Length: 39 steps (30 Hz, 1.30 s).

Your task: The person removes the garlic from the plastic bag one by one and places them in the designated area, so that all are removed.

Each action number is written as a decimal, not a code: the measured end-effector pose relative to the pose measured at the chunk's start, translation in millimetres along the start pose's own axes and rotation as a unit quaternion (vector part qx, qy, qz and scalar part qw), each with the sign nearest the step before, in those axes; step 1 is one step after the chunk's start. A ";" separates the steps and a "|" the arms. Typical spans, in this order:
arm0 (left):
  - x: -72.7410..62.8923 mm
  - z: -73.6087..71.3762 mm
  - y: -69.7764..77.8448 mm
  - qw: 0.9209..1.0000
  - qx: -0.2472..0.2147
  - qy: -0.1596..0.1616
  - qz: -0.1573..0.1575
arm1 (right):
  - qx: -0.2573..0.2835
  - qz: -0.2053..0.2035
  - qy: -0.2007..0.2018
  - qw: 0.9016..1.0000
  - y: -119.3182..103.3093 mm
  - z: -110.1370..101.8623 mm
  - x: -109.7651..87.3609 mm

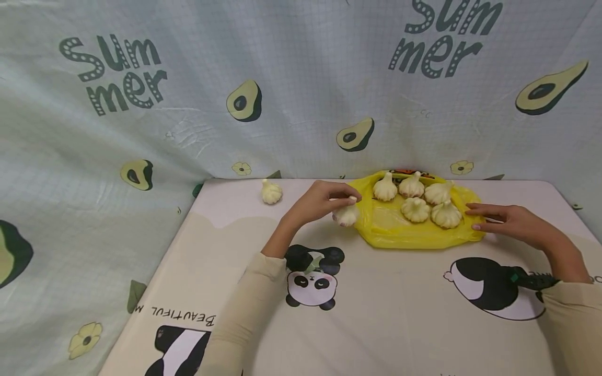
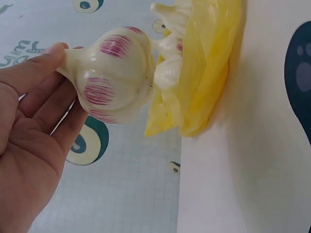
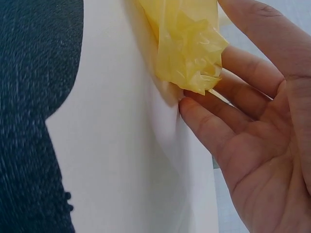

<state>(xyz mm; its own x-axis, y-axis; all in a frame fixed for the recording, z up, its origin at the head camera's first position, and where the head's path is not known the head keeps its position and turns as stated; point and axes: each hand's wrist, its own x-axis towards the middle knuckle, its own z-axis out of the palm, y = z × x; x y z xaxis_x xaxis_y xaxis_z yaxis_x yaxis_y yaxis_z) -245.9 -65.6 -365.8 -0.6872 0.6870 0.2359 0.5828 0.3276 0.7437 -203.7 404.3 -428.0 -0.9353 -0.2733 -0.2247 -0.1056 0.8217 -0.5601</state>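
Observation:
My left hand (image 1: 324,201) pinches a garlic bulb (image 1: 346,215) by its stem, just off the left edge of a yellow plastic bag (image 1: 390,237). Purple streaks mark this white bulb in the left wrist view, where its stem sits between thumb and fingers. Several more garlic bulbs (image 1: 416,209) lie in the opened bag. On the bag's right side, my right hand (image 1: 512,222) holds the edge, with crumpled plastic (image 3: 192,58) between thumb and fingers in the right wrist view. A lone garlic bulb (image 1: 271,191) rests on the table farther left.
The table is covered by a pale cloth (image 1: 376,313) printed with pandas and lettering. Right behind the bag hangs a light curtain (image 1: 291,62) with avocado and "summer" prints, which also runs along the left side.

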 end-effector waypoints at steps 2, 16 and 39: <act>-3.7 -3.6 -0.2 1.000 0.004 0.004 -0.002 | -0.001 0.001 0.000 1.000 -0.3 -0.1 -0.3; -21.4 -19.8 -10.4 0.999 0.027 0.030 -0.008 | 0.004 -0.004 -0.001 1.000 -2.5 -0.8 -1.2; -35.2 -31.9 -20.8 0.998 0.009 0.053 -0.034 | 0.005 -0.002 -0.002 1.000 -0.6 0.9 -1.5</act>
<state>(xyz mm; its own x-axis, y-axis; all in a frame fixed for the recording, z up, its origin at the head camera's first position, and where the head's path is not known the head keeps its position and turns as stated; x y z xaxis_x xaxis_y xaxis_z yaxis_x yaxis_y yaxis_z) -247.6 -117.3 -369.6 -0.7673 0.5899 0.2514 0.5401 0.3832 0.7493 -202.0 403.8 -428.0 -0.9332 -0.2796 -0.2260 -0.1063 0.8151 -0.5695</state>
